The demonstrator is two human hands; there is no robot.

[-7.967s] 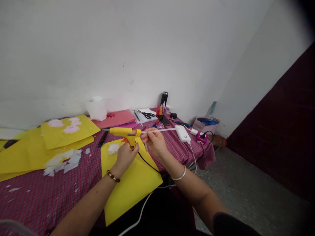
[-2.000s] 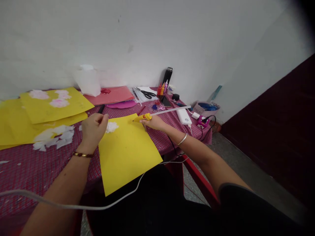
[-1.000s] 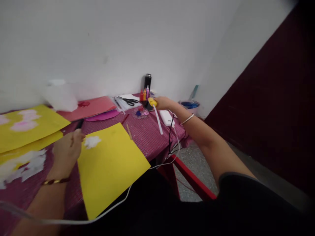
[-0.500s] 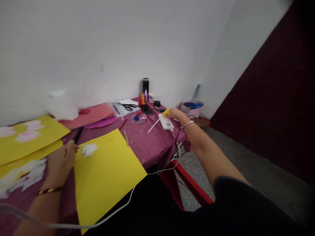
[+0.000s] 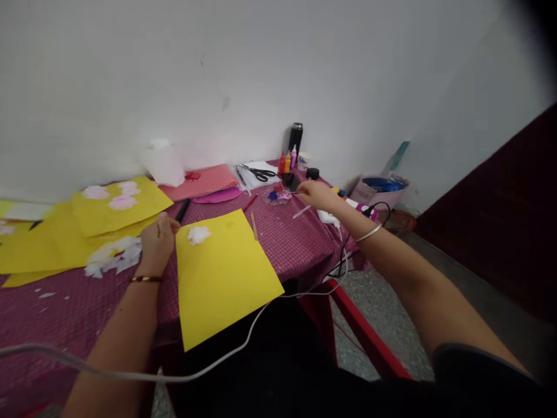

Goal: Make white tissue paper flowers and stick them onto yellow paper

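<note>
A yellow sheet of paper with a white crumpled tissue flower near its upper left corner lies over the front edge of the table. My left hand is at that sheet's left edge, its bent fingers closed at the corner. Just beyond those fingers is a black marker-like stick. Stretched out to the right, my right hand has its fingers pinched together above the cloth. What they hold is too small to make out. Right by the fingertips are a clear packet with blue and pink bits and a dark phone.
Yellow sheets with pink flowers and torn white tissue lie left. Scissors, paint bottles and a black flask stand toward the wall. A white cable crosses in front; a white power bank sits under my right forearm.
My right hand has left the yellow object beside the power bank and moved left to the clear packet. My left hand stays at the yellow sheet's edge. The view has swung left.
</note>
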